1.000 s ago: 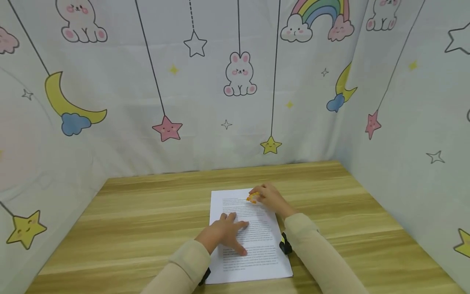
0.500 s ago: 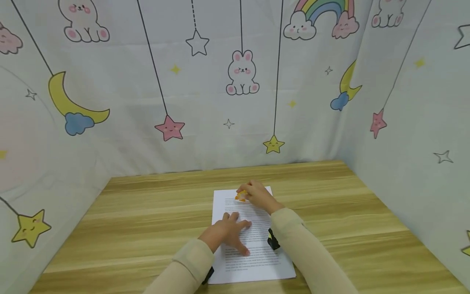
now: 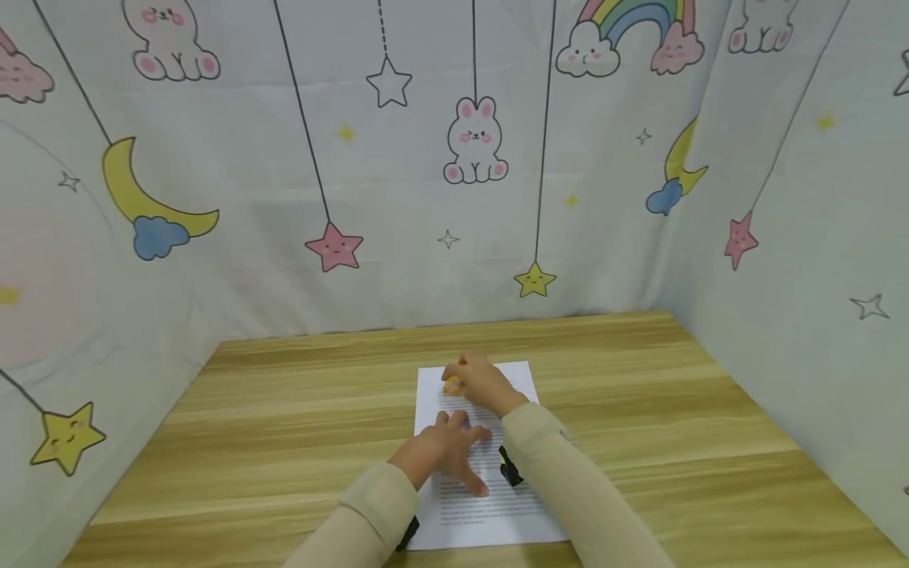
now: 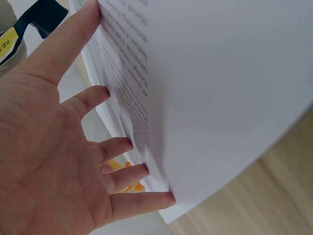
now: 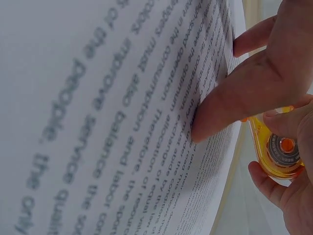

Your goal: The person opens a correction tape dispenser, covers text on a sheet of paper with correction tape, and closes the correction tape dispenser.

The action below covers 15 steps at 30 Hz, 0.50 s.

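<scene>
As the head view is showing, the right hand is pinching an orange correction-tape dispenser beyond the left hand, high on the printed sheet. Left wrist: that hand is pressing, splayed, grasping nothing. Right wrist: the dispenser's long axis is apparently slanting sheetward.

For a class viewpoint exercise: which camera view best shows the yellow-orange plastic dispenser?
The right wrist view: the dispenser appears large, its round grey reel visible. Head: small, partly covered by the right hand. Left wrist: only fragments, behind the left hand.
</scene>
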Available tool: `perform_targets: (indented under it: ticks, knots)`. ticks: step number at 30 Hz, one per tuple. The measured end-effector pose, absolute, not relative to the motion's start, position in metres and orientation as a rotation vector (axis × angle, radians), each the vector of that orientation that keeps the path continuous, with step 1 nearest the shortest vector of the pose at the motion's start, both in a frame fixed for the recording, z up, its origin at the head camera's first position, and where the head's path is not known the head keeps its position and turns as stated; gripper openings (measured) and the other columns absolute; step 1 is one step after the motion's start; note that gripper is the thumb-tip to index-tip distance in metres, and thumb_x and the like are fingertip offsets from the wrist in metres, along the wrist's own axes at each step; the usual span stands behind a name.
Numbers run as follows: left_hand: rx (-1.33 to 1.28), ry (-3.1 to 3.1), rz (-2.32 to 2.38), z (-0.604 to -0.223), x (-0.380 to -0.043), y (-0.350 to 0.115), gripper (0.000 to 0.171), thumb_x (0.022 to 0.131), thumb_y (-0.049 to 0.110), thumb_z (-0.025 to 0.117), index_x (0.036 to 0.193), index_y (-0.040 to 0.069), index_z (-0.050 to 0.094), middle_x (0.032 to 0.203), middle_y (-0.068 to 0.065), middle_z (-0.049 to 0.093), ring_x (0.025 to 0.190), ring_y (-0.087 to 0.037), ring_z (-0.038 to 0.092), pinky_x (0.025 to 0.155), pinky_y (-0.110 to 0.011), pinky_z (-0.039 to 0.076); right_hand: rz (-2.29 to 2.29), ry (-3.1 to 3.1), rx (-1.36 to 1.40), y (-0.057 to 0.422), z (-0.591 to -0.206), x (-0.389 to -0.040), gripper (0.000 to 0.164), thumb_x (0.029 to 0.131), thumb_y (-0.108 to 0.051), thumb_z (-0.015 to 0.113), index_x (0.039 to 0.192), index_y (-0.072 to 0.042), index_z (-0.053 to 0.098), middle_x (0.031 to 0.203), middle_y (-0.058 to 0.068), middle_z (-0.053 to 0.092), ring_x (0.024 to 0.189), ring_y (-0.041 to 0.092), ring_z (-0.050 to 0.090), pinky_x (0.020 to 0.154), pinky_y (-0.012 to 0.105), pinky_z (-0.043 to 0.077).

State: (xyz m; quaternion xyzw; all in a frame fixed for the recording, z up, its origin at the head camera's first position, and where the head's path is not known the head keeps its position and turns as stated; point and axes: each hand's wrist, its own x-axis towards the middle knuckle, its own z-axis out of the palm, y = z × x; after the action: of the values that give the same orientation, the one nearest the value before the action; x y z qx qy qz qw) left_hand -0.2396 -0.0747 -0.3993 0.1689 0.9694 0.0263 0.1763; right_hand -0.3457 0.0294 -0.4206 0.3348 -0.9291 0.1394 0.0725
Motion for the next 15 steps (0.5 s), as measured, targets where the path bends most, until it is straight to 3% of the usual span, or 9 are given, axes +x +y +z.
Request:
perform_targets:
  ticks: [15]
  knots:
    - [0.477, 2.752, 0.069, -0.4029, -0.2408, -0.0745, 0.085, 0.060, 0.063, 0.074, 0.134, 0.036, 0.043, 0.141, -0.005, 0.034, 0.127, -0.031, 0.033, 0.091, -0.049, 0.044, 0.309, -2.816, 1.000, 0.0198, -0.4240, -0.3483, 0.024, 0.088, -0.010, 0.060, 0.107, -0.025, 0.064, 0.105, 0.006, 0.051, 0.100, 0.024, 0.048, 0.077, 0.037, 0.048]
